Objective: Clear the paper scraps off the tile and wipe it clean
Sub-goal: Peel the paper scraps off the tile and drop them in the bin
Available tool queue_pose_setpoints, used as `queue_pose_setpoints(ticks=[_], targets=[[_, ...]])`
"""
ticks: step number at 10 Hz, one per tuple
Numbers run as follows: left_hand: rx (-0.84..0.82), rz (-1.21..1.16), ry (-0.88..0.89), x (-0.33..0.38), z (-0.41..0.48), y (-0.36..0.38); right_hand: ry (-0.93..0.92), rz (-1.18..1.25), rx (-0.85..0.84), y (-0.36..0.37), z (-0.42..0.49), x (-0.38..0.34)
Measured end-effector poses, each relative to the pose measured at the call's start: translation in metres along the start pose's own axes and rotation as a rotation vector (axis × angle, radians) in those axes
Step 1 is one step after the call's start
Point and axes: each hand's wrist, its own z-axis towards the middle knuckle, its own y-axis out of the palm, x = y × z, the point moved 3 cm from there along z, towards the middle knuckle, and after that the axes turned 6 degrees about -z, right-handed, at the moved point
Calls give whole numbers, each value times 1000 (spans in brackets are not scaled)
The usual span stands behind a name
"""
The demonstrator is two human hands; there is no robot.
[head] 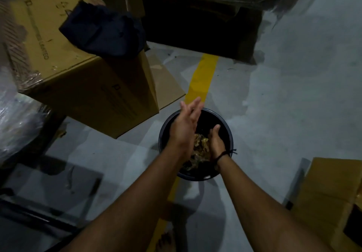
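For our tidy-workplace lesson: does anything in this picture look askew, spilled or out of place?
The box at left sits tilted, its near corner hanging over the floor, with a dark cloth slumped on top. Flat cardboard lies under it. The scraps are over the bin, none seen around it.

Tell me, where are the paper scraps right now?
Head view, lower centre: the paper scraps sit between the left hand and right hand, over the black bin on the yellow floor line.
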Motion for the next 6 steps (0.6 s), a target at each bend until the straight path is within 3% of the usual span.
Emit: queue_pose_setpoints(ticks=[1,2,3,4,6], targets=[[-78,372,67,-26,-12,10,76,295,-223,18,-31,-22],[-220,864,74,-68,-17,-10,327,1303,-133,4,-67,-49],[-150,829,-77,-67,-23,-22,149,760,-277,-7,-88,-56],[123,399,-270,-37,-38,-12,43,662,-253,-20,-118,-68],[189,154,-282,60,-88,42,-15,584,-216,-24,-215,-120]])
